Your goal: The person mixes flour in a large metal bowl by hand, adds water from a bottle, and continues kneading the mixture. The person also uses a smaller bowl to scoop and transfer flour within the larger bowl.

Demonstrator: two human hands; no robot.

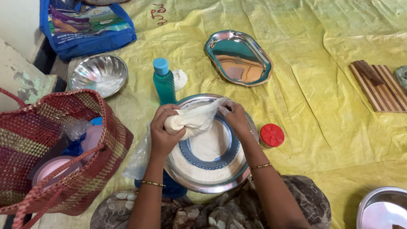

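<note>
A clear plastic bag of white flour [193, 120] is tipped over a round sieve with a blue rim [227, 150]. The sieve rests in a wide steel bowl [203, 184], and white flour [207, 146] lies heaped inside the sieve and in the bowl. My left hand [163, 129] grips the bulging lower end of the bag. My right hand [234, 116] pinches the bag's open top edge over the sieve. Both wrists carry thin gold bangles.
A teal bottle with a blue cap [163, 85] stands behind the bowl. A red lid [271, 135] lies to its right. Around are a woven red basket [51, 169], a small steel bowl [98, 74], an oval steel tray [238, 57], a striped wooden board [379, 87] and a blue bag [87, 25].
</note>
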